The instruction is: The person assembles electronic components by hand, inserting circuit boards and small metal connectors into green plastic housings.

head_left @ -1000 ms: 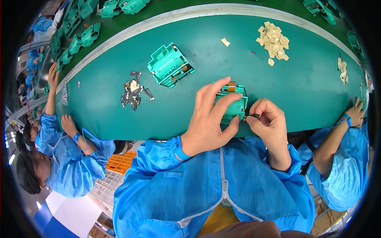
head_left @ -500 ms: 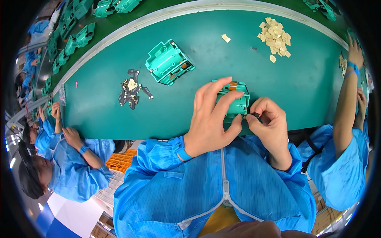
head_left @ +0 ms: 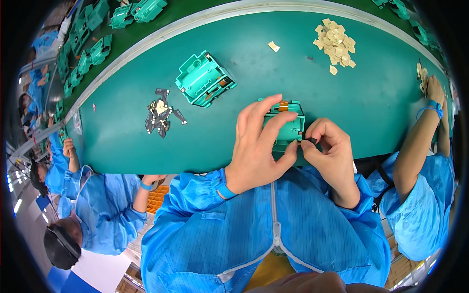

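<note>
In front of my chest lies a small teal plastic housing [head_left: 291, 129] with an orange-brown flat strip at its far edge. My left hand [head_left: 259, 141] spans its left side, fingers over the top and thumb at the near edge, gripping it. My right hand [head_left: 331, 151] is at the near right corner, thumb and forefinger pinching a small black part [head_left: 311, 140] against the housing. The part is mostly covered by the fingers. Further left stands a second teal housing [head_left: 202, 78], its open side up. Near it is a loose pile of black flex strips [head_left: 162, 113] with pale pads.
A heap of cream-coloured pieces [head_left: 336, 44] lies at the far right, with a single piece [head_left: 273, 47] apart from it. Beyond the pale curved rail [head_left: 205, 20], more teal housings [head_left: 149, 9] sit on a green belt. Co-workers in blue work on both sides.
My hands keep nearly the same hold at the housing. The right co-worker's hand has come down to some pale pieces. The left co-worker has bent lower, and the belt's housings have shifted.
</note>
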Tool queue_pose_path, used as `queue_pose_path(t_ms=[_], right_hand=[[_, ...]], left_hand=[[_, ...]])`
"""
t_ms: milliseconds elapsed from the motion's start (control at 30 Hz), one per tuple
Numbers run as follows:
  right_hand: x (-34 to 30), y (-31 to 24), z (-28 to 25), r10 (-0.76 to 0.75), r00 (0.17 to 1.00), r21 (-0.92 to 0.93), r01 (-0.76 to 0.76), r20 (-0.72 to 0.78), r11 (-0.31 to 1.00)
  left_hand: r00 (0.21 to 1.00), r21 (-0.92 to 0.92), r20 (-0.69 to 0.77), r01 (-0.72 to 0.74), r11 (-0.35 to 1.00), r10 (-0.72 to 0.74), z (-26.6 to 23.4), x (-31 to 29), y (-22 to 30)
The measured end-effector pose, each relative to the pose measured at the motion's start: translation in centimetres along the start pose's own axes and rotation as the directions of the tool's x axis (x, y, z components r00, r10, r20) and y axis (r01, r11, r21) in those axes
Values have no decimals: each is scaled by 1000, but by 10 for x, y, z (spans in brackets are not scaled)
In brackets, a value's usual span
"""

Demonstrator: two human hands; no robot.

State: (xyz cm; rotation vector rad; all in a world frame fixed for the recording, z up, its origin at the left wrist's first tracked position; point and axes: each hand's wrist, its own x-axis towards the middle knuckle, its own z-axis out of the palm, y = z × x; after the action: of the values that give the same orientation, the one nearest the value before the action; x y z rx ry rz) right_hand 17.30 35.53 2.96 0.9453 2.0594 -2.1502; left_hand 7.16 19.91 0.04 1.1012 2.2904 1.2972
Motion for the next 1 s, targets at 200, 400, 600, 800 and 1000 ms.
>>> queue_pose_path(t_ms=[200,400,600,800,1000], right_hand=[[0,0,1,-25,1000,-13,25,8,1000],[-2,1,-2,-74,997,-122,72,-10,990],[-3,-2,-7,-85,996,-252,82,1,964],[-4,-1,-10,-85,996,-252,83,3,964],[-2,-1,-11,-3,1000,-183,3,0,983]], left_hand=[[999,-14,26,22,1000,-22,-2,0,0],[996,-52,86,41,998,-36,-10,2,0],[989,-52,135,70,996,-63,-14,5,3],[988,-53,148,56,997,-47,-13,6,3],[983,-33,176,53,998,-46,-19,5,0]])
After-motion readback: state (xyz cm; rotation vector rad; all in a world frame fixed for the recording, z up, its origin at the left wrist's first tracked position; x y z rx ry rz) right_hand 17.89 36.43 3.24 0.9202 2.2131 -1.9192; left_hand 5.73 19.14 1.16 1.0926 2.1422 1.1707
